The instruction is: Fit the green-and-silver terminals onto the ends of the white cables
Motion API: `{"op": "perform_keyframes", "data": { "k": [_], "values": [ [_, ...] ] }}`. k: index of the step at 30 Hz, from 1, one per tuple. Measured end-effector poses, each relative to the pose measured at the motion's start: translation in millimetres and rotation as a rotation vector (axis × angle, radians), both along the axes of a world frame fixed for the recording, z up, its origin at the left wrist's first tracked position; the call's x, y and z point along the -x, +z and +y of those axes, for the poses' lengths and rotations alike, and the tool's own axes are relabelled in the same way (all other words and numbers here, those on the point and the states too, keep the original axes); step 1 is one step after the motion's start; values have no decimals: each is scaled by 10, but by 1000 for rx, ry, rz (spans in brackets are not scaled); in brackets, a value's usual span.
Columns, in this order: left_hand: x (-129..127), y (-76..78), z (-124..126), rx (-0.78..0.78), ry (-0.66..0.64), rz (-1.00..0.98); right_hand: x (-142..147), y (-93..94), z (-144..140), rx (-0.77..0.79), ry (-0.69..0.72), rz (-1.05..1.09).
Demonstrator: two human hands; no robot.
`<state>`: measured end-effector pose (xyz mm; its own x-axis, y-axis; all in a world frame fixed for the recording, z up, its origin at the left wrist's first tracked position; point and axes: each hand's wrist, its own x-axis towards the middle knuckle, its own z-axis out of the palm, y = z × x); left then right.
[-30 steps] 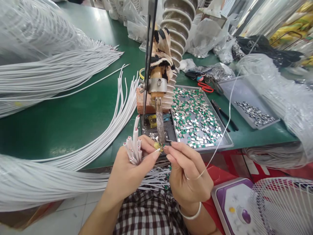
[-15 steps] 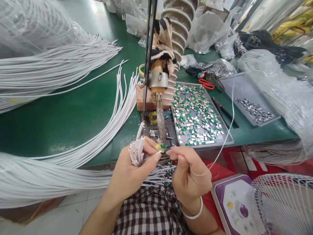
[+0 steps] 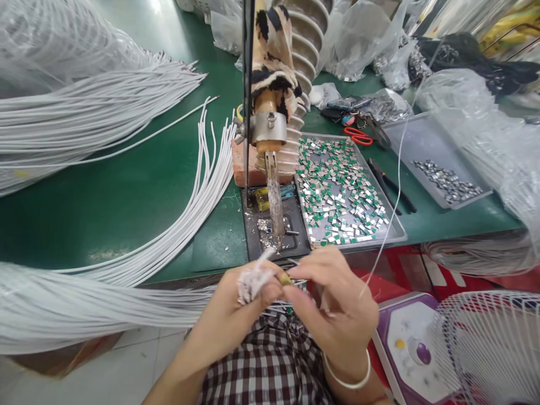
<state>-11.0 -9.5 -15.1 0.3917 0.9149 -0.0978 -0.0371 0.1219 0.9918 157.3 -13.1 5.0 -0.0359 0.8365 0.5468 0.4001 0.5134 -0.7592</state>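
Note:
My left hand point(image 3: 232, 309) is closed around a bunch of white cables point(image 3: 253, 281), whose cut ends stick up blurred above the fist. A yellow cover point(image 3: 284, 278) sits on one of its fingertips. My right hand point(image 3: 343, 301) is pinched close against that fingertip, with a thin strand of solder wire point(image 3: 399, 180) running through it and up to the right. What lies between the fingertips is hidden. Just above both hands, a soldering iron point(image 3: 274, 197) points straight down, its tip apart from them.
A tray point(image 3: 399, 239) of small green-and-silver circuit boards lies right of the iron, with pliers point(image 3: 390, 188) and red-handled scissors point(image 3: 358, 135) beyond. Another tray point(image 3: 396, 135) holds small metal parts. White cable bundles point(image 3: 181, 225) lie left; a fan point(image 3: 489, 343) stands at right.
Both hands have come down and away from the iron's tip. My right thumb and fingers have closed in on the left fingertips. The green board seen at the tip is now hidden.

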Motion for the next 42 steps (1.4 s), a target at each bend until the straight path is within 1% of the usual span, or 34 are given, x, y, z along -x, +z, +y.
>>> {"op": "perform_keyframes", "data": {
  "k": [1, 2, 3, 5, 8, 10, 11, 15, 19, 23, 24, 26, 28, 30, 31, 32, 33, 34, 35, 36, 37, 38, 40, 42],
  "values": [
    [-24, 19, 1, -21, -65, 1, 11, 16, 4, -5, 72, -23],
    [-40, 36, 2, -35, -96, 11, 23, 26, 9, 7, 126, -25],
    [-48, 48, 0, -33, -100, 21, 32, 28, 14, 29, 154, -10],
    [-41, 52, -9, -49, -52, 19, 42, 13, 19, 72, 137, 52],
    [-13, 16, -38, -106, 89, 7, 35, -28, 12, 122, 90, 146],
    [-7, -21, -60, -136, 160, 28, 27, -46, 4, 129, 109, 185],
    [-8, -38, -69, -138, 175, 39, 22, -48, 3, 131, 128, 194],
    [-23, -65, -83, -89, 155, 47, 2, -36, 17, 143, 173, 215],
    [-23, -37, -68, -79, 148, 74, -22, -28, 47, 161, 198, 213],
    [-27, -4, -44, -81, 154, 97, -33, -18, 54, 125, 174, 179],
    [-30, 3, -36, -108, 157, 110, -32, -11, 47, 145, 158, 179],
    [-35, 14, -15, -188, 150, 136, -30, 8, 25, 254, 134, 194],
    [-32, 17, 10, -265, 128, 145, -39, 29, 7, 405, 162, 229],
    [-21, 7, 32, -318, 114, 139, -72, 39, 24, 506, 206, 229],
    [-13, -4, 40, -334, 123, 135, -102, 35, 54, 505, 190, 196],
    [-6, -19, 46, -345, 139, 131, -140, 26, 102, 469, 125, 134],
    [-1, -36, 49, -350, 162, 128, -186, 10, 165, 413, 16, 39],
    [0, -53, 50, -353, 182, 122, -238, -11, 241, 328, -137, -72],
    [-2, -69, 48, -352, 198, 118, -290, -35, 324, 278, -290, -210],
    [-9, -83, 46, -351, 211, 116, -341, -60, 409, 276, -398, -354],
    [-18, -92, 43, -354, 222, 118, -386, -83, 487, 315, -440, -480],
    [-30, -98, 40, -361, 232, 123, -423, -103, 554, 344, -464, -546],
    [-52, -101, 35, -391, 252, 137, -466, -129, 638, 367, -473, -586],
    [-69, -99, 33, -421, 273, 157, -467, -138, 649, 347, -477, -558]
  ]
}}
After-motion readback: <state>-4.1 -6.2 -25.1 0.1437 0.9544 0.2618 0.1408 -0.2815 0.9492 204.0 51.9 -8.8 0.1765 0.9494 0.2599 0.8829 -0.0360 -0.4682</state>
